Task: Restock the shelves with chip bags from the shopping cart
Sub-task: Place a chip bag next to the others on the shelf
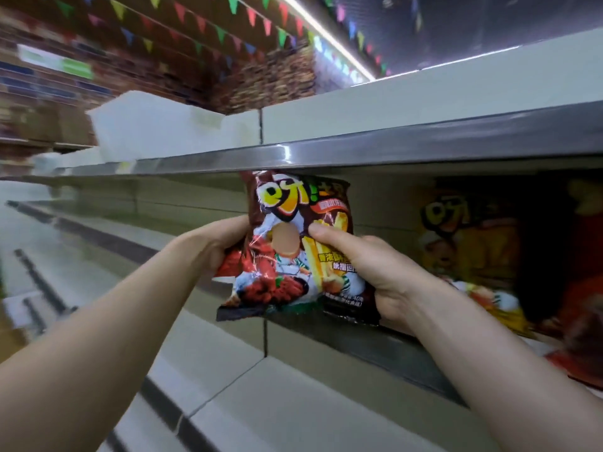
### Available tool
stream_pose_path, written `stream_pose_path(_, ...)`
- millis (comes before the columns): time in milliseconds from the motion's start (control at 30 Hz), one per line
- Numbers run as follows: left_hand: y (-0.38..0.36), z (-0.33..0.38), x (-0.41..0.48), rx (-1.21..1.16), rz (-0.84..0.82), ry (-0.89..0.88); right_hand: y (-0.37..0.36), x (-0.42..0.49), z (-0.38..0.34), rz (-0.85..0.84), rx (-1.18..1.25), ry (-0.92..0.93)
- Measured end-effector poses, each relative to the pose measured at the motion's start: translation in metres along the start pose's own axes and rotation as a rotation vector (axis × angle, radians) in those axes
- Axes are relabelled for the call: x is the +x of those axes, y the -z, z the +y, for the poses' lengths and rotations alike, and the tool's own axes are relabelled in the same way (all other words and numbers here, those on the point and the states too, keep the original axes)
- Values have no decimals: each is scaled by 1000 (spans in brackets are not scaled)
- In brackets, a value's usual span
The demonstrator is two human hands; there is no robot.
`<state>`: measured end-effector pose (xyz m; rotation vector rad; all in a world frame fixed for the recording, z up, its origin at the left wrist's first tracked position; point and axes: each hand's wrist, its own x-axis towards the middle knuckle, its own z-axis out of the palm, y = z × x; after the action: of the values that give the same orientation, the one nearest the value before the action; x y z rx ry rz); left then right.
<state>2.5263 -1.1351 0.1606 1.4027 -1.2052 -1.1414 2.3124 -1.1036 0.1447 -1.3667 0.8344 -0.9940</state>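
Note:
I hold a dark red and brown chip bag [287, 243] upright at the front of a shelf bay, just under the metal edge of the upper shelf [359, 146]. My left hand [225, 238] grips the bag's left side. My right hand [368, 272] grips its right side, thumb pressed on the front. The bag's bottom edge hangs at the front lip of the lower shelf [375, 347]. To the right, a yellow chip bag [473, 236] of the same brand stands inside the bay. The shopping cart is out of sight.
White shelf boards [107, 243] run off to the left and below. More red packaging [580, 367] shows at the far right edge. White boxes [156, 128] sit on the top shelf at the left. Coloured bunting hangs overhead.

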Motion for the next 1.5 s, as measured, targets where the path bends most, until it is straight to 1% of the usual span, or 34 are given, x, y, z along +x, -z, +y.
stream_pose_path(133,-26,4,44,49,-110,8,22,-3,-5,171,-53,-14)
stream_pose_path(233,-43,4,62,180,-197,59,29,-8,-4,315,-97,-16)
stream_pose_path(300,-51,-1,68,255,-196,42,31,-13,-1,397,-134,-6)
stream_pose_path(367,-59,-2,70,334,-244,-9,33,-20,0,466,-182,14)
stream_pose_path(433,-65,3,58,394,-269,-24,35,-29,1,533,-213,51)
stream_pose_path(500,-67,5,53,418,-240,-110,37,-38,2,585,-228,70)
stream_pose_path(533,-70,10,51,395,-195,-166,38,-42,3,602,-237,83)
stream_pose_path(633,-85,24,42,248,105,-449,40,-52,6,646,-284,125)
stream_pose_path(667,-93,26,34,204,175,-536,42,-54,6,674,-304,141)
stream_pose_path(700,-103,27,23,155,168,-582,45,-56,6,710,-322,154)
stream_pose_path(767,-126,24,1,106,-21,-558,50,-60,4,792,-348,164)
stream_pose_path(833,-145,16,-16,138,-212,-450,58,-62,3,855,-345,157)
stream_pose_path(867,-154,11,-20,149,-263,-389,62,-64,3,875,-358,156)
stream_pose_path(900,-162,7,-21,156,-277,-377,66,-65,3,897,-382,146)
stream_pose_path(967,-177,2,-27,182,-240,-441,76,-66,5,940,-413,132)
stream_pose_path(1067,-195,-6,-25,153,-163,-559,84,-61,6,981,-380,121)
stream_pose_path(1133,-201,-11,-23,187,-85,-602,86,-56,6,1027,-343,107)
stream_pose_path(1200,-205,-16,-19,243,-45,-620,86,-53,9,1085,-381,112)
stream_pose_path(1267,-207,-18,-17,285,-70,-611,86,-54,13,1137,-467,169)
stream_pose_path(1367,-206,-17,-13,304,-135,-553,86,-55,15,1152,-570,222)
stream_pose_path(1500,-207,-15,-12,268,-119,-533,80,-57,18,1144,-778,302)
